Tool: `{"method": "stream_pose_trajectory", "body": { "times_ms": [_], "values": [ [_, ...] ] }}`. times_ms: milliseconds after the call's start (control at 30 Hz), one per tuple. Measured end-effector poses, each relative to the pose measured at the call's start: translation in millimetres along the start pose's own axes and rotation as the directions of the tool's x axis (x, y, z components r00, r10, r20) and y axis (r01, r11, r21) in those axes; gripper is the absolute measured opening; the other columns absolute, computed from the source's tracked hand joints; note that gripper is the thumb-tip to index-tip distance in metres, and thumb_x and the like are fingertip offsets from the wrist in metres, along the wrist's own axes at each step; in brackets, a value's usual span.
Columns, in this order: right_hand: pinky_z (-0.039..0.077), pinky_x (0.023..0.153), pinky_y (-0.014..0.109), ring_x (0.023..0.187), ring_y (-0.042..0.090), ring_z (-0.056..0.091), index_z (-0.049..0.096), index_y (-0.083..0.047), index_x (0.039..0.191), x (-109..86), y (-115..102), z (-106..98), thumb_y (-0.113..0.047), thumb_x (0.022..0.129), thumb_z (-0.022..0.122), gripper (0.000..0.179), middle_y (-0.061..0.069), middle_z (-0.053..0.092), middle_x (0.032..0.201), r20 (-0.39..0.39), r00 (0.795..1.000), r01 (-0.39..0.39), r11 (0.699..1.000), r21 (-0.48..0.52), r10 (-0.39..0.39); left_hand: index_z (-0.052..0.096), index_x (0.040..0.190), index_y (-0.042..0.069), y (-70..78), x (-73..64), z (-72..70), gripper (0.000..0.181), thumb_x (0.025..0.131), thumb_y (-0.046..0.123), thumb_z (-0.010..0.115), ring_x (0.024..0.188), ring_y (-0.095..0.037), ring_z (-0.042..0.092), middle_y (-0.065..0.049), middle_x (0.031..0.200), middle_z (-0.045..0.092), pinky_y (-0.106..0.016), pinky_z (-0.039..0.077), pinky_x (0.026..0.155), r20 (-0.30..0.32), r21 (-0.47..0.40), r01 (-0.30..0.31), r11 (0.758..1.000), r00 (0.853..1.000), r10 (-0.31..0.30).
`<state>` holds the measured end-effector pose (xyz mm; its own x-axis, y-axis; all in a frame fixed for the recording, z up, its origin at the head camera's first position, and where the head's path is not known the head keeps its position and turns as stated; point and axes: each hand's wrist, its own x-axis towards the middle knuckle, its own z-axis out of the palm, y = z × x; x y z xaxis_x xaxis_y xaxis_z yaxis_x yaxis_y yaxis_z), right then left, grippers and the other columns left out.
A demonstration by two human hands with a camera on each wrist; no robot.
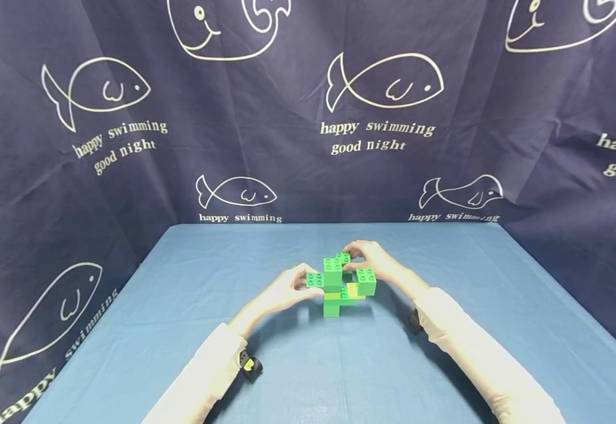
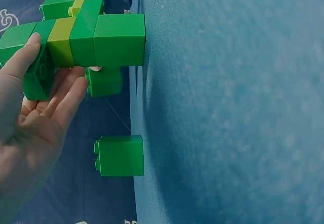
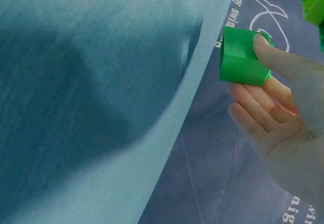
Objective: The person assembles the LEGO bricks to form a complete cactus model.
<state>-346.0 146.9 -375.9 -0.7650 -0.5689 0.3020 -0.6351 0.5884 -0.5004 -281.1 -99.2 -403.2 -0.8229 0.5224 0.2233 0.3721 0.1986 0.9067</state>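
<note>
A built-up structure of green toy building bricks (image 1: 332, 274) with yellow-green layers stands in the middle of the table. My left hand (image 1: 289, 288) grips a side brick (image 1: 315, 280) of it between thumb and fingers. In the left wrist view the structure (image 2: 119, 39) lies across the top, its foot brick close to the cloth. My right hand (image 1: 368, 256), behind the structure, pinches a single green brick (image 3: 245, 57) between thumb and fingers. That brick appears apart from the structure in the right wrist view; its underside is hollow.
A loose green brick (image 2: 121, 155) stands on the blue table cloth (image 1: 287, 377) beyond the left hand, mostly hidden in the head view. A dark curtain (image 1: 297, 159) with white fish drawings hangs behind the table and on both sides.
</note>
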Motion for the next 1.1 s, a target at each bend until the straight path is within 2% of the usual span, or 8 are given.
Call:
{"method": "stream_pose_trajectory", "body": {
  "times_ms": [233, 567, 1100],
  "values": [
    [0.053, 0.083, 0.044, 0.087, 0.03, 0.066, 0.063, 0.004, 0.107, -1.6, 2, -4, -0.014, 0.076, 0.077, 0.039, 0.017, 0.067, 0.098, -0.05, 0.998, 0.039, 0.999, -0.018, -0.04, 0.052, 0.109, 0.0, 1.7, 0.8, 0.0, 0.033, 0.084, 0.012, 0.069, 0.098, -0.02, 0.067, -0.015, 0.102, 0.066, -0.026, 0.054, 0.086, 0.003, 0.021, -0.024, 0.999, 1.0, 0.024],
    [0.052, 0.086, 0.044, 0.088, 0.028, 0.066, 0.064, 0.001, 0.108, -5.2, 1, -12, -0.014, 0.075, 0.077, 0.039, 0.015, 0.068, 0.098, -0.093, 0.995, 0.043, 0.998, -0.056, -0.048, 0.052, 0.112, -0.002, 3.6, 3.0, -0.7, 0.034, 0.085, 0.008, 0.068, 0.097, -0.027, 0.067, -0.019, 0.102, 0.066, -0.026, 0.054, 0.084, -0.022, 0.052, 0.001, 0.999, 1.0, 0.0],
    [0.053, 0.085, 0.043, 0.087, 0.028, 0.067, 0.065, -0.001, 0.108, -10.5, -3, -26, -0.018, 0.077, 0.077, 0.037, 0.012, 0.069, 0.095, -0.158, 0.984, 0.075, 0.996, -0.046, -0.081, 0.055, 0.111, 0.004, 2.8, 4.5, -2.3, 0.033, 0.084, 0.016, 0.07, 0.094, -0.017, 0.068, -0.01, 0.099, 0.068, -0.024, 0.053, 0.086, 0.002, 0.073, 0.02, 0.997, 1.0, -0.02]
  ]
}}
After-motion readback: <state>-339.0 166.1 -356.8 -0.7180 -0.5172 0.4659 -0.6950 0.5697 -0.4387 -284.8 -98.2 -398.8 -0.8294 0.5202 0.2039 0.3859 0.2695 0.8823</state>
